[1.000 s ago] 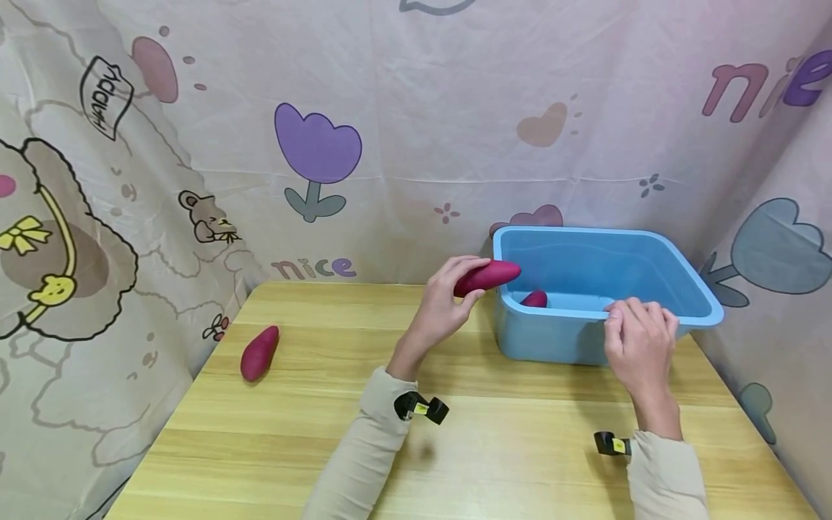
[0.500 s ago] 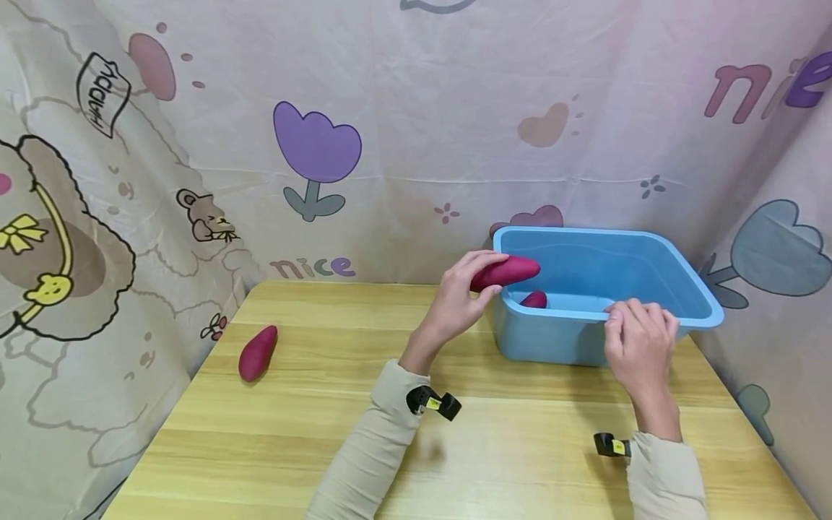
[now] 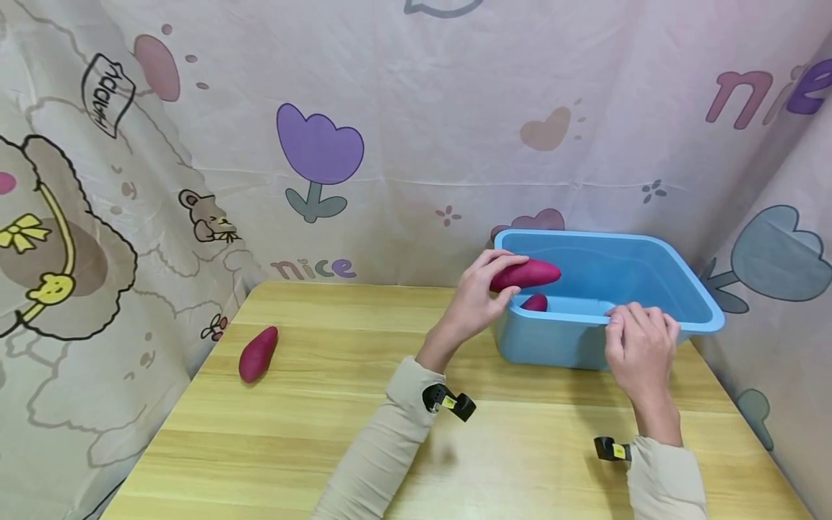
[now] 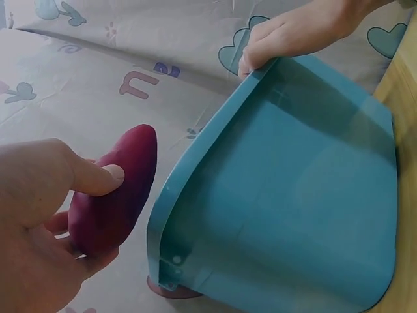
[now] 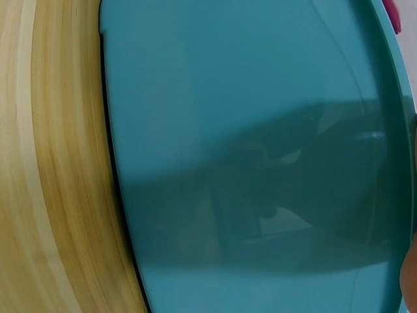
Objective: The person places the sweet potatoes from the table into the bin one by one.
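My left hand (image 3: 477, 297) grips a purple-red sweet potato (image 3: 529, 274) between thumb and fingers, just above the left end of a blue plastic bin (image 3: 559, 343). In the left wrist view the sweet potato (image 4: 124, 189) points up, apart from the bin's rim. A second sweet potato (image 3: 535, 302) lies inside the bin at its left, partly hidden by the front rim. With its fingers curled over the front rim, my right hand (image 3: 642, 350) holds the bin. In the right wrist view the bin's outer wall (image 5: 247, 78) fills most of the picture.
A third sweet potato (image 3: 258, 354) lies on the left part of the wooden table (image 3: 312, 440). Patterned cloth (image 3: 442, 108) hangs behind the table and along both sides. The bin stands near the table's back right.
My left hand has moved to the right with its sweet potato, from beside the bin's left edge to over the bin. The right hand has stayed on the rim.
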Demonstrator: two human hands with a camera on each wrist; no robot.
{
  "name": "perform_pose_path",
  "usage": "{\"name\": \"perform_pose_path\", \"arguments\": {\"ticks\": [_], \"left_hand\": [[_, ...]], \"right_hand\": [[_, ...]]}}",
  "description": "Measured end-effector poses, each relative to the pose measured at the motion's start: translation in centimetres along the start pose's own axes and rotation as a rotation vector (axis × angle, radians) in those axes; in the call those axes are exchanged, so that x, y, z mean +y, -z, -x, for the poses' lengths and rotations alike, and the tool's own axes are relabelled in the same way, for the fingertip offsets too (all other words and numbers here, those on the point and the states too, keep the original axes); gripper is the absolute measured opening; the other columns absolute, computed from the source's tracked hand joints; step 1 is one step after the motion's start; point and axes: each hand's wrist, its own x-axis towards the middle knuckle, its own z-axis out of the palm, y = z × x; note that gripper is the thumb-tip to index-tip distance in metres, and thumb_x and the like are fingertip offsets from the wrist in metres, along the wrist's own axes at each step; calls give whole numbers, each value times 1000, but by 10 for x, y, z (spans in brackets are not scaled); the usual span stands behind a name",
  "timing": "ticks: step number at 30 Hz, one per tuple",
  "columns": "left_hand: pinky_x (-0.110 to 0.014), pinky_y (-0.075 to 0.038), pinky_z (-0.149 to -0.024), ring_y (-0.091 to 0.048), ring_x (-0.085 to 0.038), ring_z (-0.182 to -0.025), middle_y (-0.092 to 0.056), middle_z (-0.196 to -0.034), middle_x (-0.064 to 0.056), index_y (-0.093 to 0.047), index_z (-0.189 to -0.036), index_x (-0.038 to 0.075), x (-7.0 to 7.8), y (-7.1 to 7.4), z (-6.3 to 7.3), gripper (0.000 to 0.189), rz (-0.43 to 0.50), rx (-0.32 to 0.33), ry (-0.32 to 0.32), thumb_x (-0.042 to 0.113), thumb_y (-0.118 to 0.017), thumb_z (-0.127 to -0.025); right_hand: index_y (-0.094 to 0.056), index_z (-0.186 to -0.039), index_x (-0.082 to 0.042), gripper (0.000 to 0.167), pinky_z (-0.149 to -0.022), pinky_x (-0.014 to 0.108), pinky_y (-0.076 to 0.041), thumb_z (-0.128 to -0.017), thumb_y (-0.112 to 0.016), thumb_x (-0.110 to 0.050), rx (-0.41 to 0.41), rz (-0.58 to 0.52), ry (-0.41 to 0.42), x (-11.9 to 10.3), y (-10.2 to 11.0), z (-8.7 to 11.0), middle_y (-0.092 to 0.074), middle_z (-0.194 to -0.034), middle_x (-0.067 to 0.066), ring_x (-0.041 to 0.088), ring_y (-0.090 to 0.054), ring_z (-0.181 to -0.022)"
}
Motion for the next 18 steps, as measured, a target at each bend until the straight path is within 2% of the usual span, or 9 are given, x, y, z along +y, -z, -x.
{"name": "perform_pose_path", "arguments": {"ticks": [10,18], "left_hand": [[-24,-49,-100,-54,-19,-130,-59,-141,-6,-64,-136,11,3,-11,-4,46,-1,-33,-26,7,-77,-92],[-18,-49,-96,-53,-19,-125,-55,-137,-8,-67,-134,11,2,-14,-6,43,6,-12,-17,7,-76,-92]], "right_hand": [[-63,-85,1,39,-92,63,-30,-105,-39,-23,1,9,5,0,0,1,-64,-87,21,44,-50,-90],[-62,-85,1,39,-92,63,-30,-105,-39,-23,0,10,3,1,0,1,-63,-87,21,44,-50,-90]]}}
